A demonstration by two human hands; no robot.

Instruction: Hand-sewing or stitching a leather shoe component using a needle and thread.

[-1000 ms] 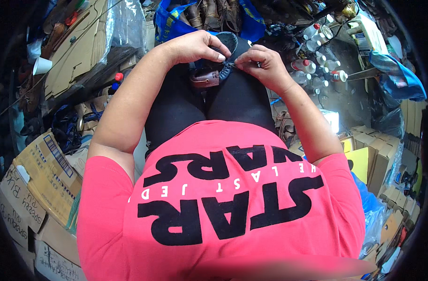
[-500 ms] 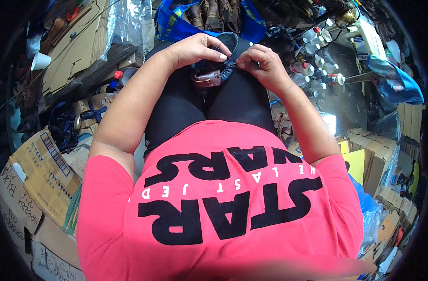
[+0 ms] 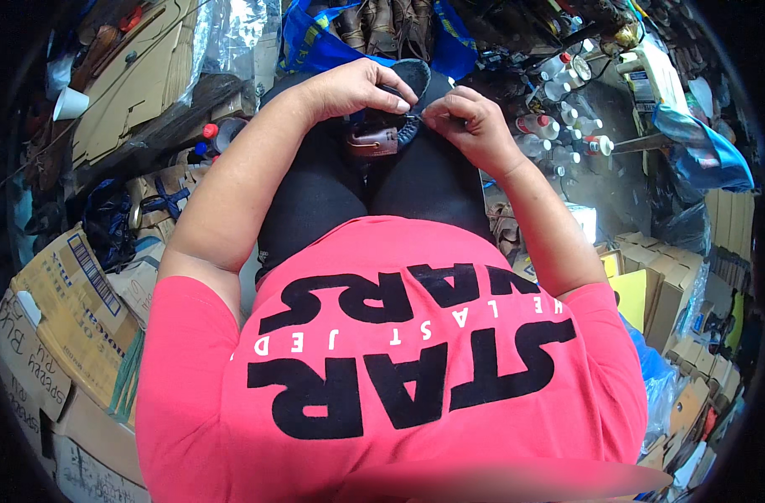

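At the frame's upper centre, a shoe (image 3: 374, 141) is flanked by the left hand (image 3: 353, 85) and right hand (image 3: 480, 126) — whether anything is grasped by their bent fingers cannot be told.

The person's black-clad lap (image 3: 424, 184) carries a dark-and-brown leather shoe (image 3: 374, 142), lying over the thighs. On the right, the grey floor (image 3: 604, 193) bears a cluster of plastic bottles (image 3: 538, 126), some with red caps or labels. Past the knees, a blue bag (image 3: 320, 50) bears brown leather boots (image 3: 381, 38), packed side by side. On the left, a stack of flattened cardboard (image 3: 135, 88) has clear plastic film (image 3: 201, 54) along its right edge. Nearer, printed cartons (image 3: 85, 289) carry green strings (image 3: 127, 377); what the cartons themselves stand on is hard to make out.
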